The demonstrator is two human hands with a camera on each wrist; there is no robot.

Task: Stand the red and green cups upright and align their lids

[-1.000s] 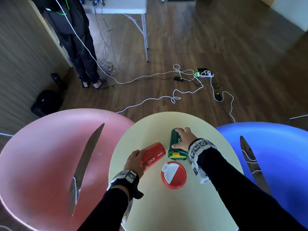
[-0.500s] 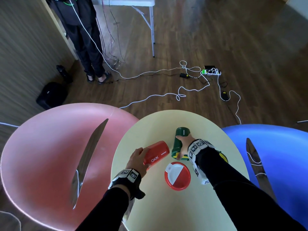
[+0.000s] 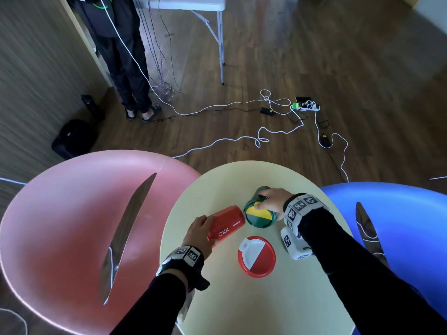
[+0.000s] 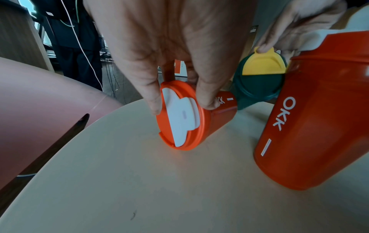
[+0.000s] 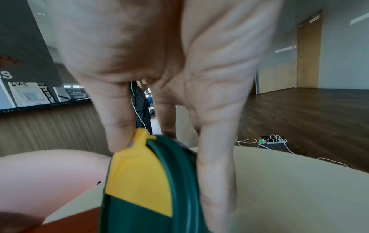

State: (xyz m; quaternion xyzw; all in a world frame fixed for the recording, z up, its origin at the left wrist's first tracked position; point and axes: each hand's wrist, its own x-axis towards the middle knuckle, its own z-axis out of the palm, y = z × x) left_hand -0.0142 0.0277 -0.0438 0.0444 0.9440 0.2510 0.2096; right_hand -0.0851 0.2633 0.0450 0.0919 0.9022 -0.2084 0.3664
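Note:
A red cup (image 3: 226, 224) with white "OKK" lettering lies on its side on the pale yellow round table (image 3: 242, 305). My left hand (image 3: 203, 227) grips its lid end; in the left wrist view the fingertips (image 4: 207, 102) curl over the rim of the red-and-white lid (image 4: 179, 118). The green cup (image 3: 260, 213) is tilted, its yellow-flapped lid leaning toward me. My right hand (image 3: 267, 201) holds it at the lid rim, thumb on the yellow flap (image 5: 139, 165). A second red cup (image 3: 256, 256) stands upright in front.
A pink chair (image 3: 72, 226) presses against the table on the left and a blue chair (image 3: 399, 213) on the right. On the wooden floor beyond are white cables (image 3: 242, 139), a power strip (image 3: 306, 106), a folding table, and a person standing (image 3: 128, 68).
My right hand has tipped the green cup up from lying flat, so its lid now faces me. The left hand stays on the lying red cup.

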